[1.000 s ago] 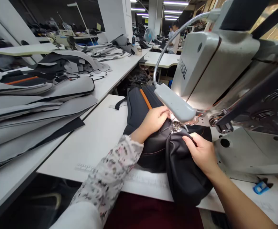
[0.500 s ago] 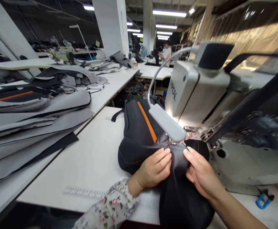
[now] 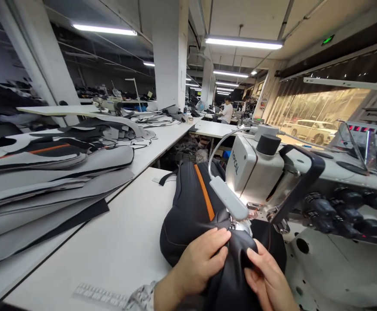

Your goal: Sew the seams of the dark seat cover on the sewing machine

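Note:
A black seat cover point(image 3: 183, 207) with an orange stripe point(image 3: 204, 192) lies under the head of a white sewing machine point(image 3: 240, 166). My left hand point(image 3: 204, 257) presses its fingers on the cover's edge, just in front of the presser foot point(image 3: 232, 223). On the other side of the same fold, my right hand point(image 3: 267, 274) pinches the black material between thumb and fingers. A pale lamp point(image 3: 229, 198) on a bent metal neck partly hides the needle area. The stitching point itself is hard to make out.
Stacked grey and black cut pieces point(image 3: 58, 190) cover the table at left. A clear ruler point(image 3: 99, 296) lies on the white tabletop point(image 3: 126, 242) near the front. Dark tension knobs point(image 3: 346, 207) stick out at right. A person point(image 3: 227, 110) works in the distance.
The view has tilted up, so the machine and hands sit lower in the picture. My left hand's fingers have flattened further over the cover; my right hand still pinches it.

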Available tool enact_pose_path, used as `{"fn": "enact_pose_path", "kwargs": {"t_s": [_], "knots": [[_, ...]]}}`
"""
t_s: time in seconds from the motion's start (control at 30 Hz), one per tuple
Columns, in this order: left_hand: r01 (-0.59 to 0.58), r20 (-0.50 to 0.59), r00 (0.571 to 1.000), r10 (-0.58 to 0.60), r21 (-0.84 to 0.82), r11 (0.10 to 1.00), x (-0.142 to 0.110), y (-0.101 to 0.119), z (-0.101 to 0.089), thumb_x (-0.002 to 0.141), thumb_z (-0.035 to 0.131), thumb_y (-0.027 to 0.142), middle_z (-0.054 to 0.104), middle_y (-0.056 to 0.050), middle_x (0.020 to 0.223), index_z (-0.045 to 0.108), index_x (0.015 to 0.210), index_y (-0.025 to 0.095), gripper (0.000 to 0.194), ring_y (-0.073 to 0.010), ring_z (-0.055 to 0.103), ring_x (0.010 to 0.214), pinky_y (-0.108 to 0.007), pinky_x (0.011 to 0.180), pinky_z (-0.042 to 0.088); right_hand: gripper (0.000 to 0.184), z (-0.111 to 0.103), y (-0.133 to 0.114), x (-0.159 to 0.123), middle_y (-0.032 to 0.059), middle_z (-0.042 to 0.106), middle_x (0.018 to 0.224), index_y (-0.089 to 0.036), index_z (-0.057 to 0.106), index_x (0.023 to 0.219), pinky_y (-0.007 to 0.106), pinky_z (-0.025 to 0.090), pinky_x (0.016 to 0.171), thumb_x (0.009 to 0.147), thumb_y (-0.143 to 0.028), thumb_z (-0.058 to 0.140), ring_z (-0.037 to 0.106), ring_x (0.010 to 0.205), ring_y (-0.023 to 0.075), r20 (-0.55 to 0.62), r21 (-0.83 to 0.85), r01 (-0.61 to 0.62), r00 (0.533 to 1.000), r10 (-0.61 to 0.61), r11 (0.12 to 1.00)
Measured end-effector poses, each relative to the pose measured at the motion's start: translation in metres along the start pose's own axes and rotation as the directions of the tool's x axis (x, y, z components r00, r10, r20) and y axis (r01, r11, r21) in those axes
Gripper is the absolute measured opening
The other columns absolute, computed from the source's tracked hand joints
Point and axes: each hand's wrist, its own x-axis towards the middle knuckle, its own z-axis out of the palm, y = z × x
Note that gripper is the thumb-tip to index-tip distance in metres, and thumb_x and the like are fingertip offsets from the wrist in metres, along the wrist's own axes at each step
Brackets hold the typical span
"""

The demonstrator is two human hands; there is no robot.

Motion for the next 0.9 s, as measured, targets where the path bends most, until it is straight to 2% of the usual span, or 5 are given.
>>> {"fn": "enact_pose_path", "kwargs": {"t_s": [0.1, 0.3, 0.4, 0.5, 0.9], "knots": [[-0.002, 0.025, 1.000, 0.003, -0.029, 1.000, 0.003, -0.001, -0.001, 0.108, 0.042, 0.014, 0.071, -0.016, 0.133, 0.068, 0.112, 0.011, 0.027, -0.0223, 0.061, 0.136, -0.040, 0.117, 0.053, 0.040, -0.002, -0.002, 0.005, -0.0037, 0.052, 0.078, -0.020, 0.056, 0.091, 0.018, 0.034, 0.042, 0.085, -0.053, 0.080, 0.037, 0.050, 0.0051, -0.049, -0.110, 0.129, 0.990, -0.135, 0.986], [0.002, 0.074, 0.997, 0.009, -0.153, 0.988, 0.009, -0.005, -0.001, 0.106, 0.046, 0.012, 0.070, -0.016, 0.136, 0.069, 0.109, 0.010, 0.022, -0.0234, 0.056, 0.142, -0.043, 0.122, 0.049, 0.041, -0.028, -0.017, 0.021, 0.0006, 0.071, 0.086, -0.028, 0.063, 0.125, 0.024, 0.044, 0.043, 0.087, -0.042, 0.073, 0.055, 0.059, 0.0153, -0.129, -0.272, 0.249, 0.948, -0.291, 0.930], [0.010, 0.078, 0.997, 0.004, -0.179, 0.984, 0.010, -0.005, -0.001, 0.105, 0.047, 0.011, 0.070, -0.017, 0.134, 0.068, 0.107, 0.010, 0.021, -0.0246, 0.059, 0.139, -0.043, 0.120, 0.051, 0.027, -0.049, -0.014, 0.028, 0.0053, 0.078, 0.106, -0.025, 0.079, 0.110, 0.030, 0.057, 0.069, 0.088, -0.034, 0.065, 0.070, 0.093, 0.0239, -0.091, -0.495, 0.228, 0.946, -0.311, 0.839], [0.006, 0.076, 0.997, 0.007, -0.175, 0.985, 0.012, -0.005, -0.001, 0.104, 0.048, 0.009, 0.072, -0.017, 0.131, 0.067, 0.105, 0.010, 0.019, -0.0257, 0.063, 0.134, -0.044, 0.117, 0.054, 0.026, -0.060, -0.012, 0.035, 0.0051, 0.079, 0.112, -0.026, 0.083, 0.103, 0.039, 0.054, 0.097, 0.089, -0.035, 0.063, 0.068, 0.118, 0.0302, -0.069, -0.608, 0.248, 0.930, -0.362, 0.754], [0.043, 0.111, 0.994, -0.021, -0.203, 0.978, 0.024, -0.005, 0.001, 0.104, 0.043, 0.007, 0.073, -0.017, 0.128, 0.066, 0.108, 0.011, 0.024, -0.0252, 0.063, 0.133, -0.044, 0.117, 0.054, 0.022, -0.046, -0.012, 0.039, 0.0043, 0.081, 0.097, -0.025, 0.084, 0.092, 0.037, 0.055, 0.093, 0.080, -0.041, 0.076, 0.074, 0.098, 0.0260, -0.234, -0.515, 0.279, 0.864, -0.446, 0.810]]}}
